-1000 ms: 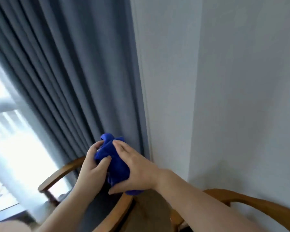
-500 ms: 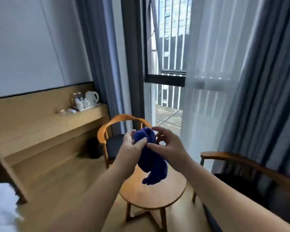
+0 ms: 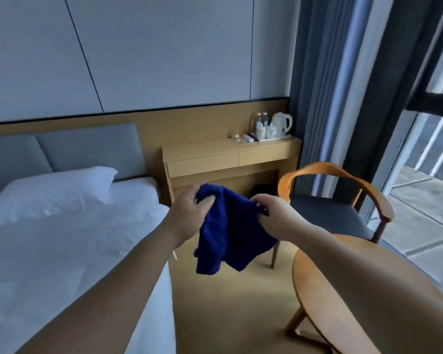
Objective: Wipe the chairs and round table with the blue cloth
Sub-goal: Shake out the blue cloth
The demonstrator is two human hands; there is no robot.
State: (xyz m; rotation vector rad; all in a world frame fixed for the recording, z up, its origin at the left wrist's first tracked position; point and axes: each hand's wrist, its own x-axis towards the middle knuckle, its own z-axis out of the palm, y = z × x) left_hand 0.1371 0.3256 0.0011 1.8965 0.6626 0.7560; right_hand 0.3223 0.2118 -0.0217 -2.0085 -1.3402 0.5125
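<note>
The blue cloth (image 3: pixel 230 228) hangs in the air in front of me, held by both hands. My left hand (image 3: pixel 189 213) grips its upper left corner and my right hand (image 3: pixel 274 213) pinches its upper right edge. The cloth droops loosely below them, over the floor. A wooden armchair (image 3: pixel 335 198) with a dark seat stands to the right, beyond my right hand. The round wooden table (image 3: pixel 325 290) is at the lower right, partly hidden by my right forearm.
A bed (image 3: pixel 62 238) with white sheets and a pillow fills the left side. A wooden desk (image 3: pixel 230 159) against the wall carries a tray with a kettle (image 3: pixel 281 122) and cups. Curtains and a glass door (image 3: pixel 425 175) are on the right.
My view has swung left from the curtain and window toward the bed and desk. Both hands have kept hold of the cloth, which has spread out from a bunched ball.
</note>
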